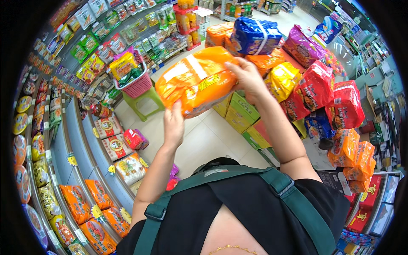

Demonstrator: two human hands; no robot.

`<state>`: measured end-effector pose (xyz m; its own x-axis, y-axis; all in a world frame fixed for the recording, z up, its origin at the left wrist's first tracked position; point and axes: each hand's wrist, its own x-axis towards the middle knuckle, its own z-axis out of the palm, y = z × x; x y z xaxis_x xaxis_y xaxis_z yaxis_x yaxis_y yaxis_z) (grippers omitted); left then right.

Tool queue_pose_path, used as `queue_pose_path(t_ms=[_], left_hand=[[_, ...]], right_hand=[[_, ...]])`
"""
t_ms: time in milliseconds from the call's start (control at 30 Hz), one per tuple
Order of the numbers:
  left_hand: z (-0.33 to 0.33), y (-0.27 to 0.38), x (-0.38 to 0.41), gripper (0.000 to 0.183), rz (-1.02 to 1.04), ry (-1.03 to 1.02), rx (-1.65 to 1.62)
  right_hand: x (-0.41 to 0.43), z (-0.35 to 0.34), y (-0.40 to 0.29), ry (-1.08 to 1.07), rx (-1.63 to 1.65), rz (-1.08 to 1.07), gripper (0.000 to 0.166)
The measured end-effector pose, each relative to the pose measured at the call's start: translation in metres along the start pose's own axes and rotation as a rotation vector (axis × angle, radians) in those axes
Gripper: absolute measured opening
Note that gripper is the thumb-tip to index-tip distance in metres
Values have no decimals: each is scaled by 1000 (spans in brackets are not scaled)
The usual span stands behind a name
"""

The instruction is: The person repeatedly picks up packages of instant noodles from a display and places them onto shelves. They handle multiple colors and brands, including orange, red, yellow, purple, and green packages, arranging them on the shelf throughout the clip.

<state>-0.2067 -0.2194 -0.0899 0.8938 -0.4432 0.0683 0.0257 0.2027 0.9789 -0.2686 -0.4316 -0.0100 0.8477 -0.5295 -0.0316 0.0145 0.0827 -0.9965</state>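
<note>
Between both hands, in the upper middle of the head view, is a large orange plastic multipack point(197, 79) with a white carry strip across its top. My left hand point(173, 122) grips its lower left corner, thumb on top. On its right end, my right hand point(247, 76) holds the wrapping, with some fingers hidden behind. Just past that hand, a blue multipack point(256, 35) rests among orange packs. A yellow pack point(283, 79) and a red multipack point(314, 84) lie on the heap to the right of my right forearm.
Partly bare shelves point(60, 143) curve along the left, with orange noodle packs point(75, 204) low down. A pink basket point(137, 84) of packets stands on a green stool point(143, 105). Stacked cartons point(242, 111) stand below the heap. Rice bags point(116, 146) line the lowest shelf.
</note>
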Motion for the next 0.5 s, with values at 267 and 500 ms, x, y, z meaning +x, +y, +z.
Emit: queue_pose_path(t_ms=[267,500], left_hand=[[208,0,51,31,182,-370,146],[334,-63,81,37,310,-119,222]], right_hand=[[20,-184,-47,421,-6,-153,29],[62,-290,-34,442,63,-291,53]])
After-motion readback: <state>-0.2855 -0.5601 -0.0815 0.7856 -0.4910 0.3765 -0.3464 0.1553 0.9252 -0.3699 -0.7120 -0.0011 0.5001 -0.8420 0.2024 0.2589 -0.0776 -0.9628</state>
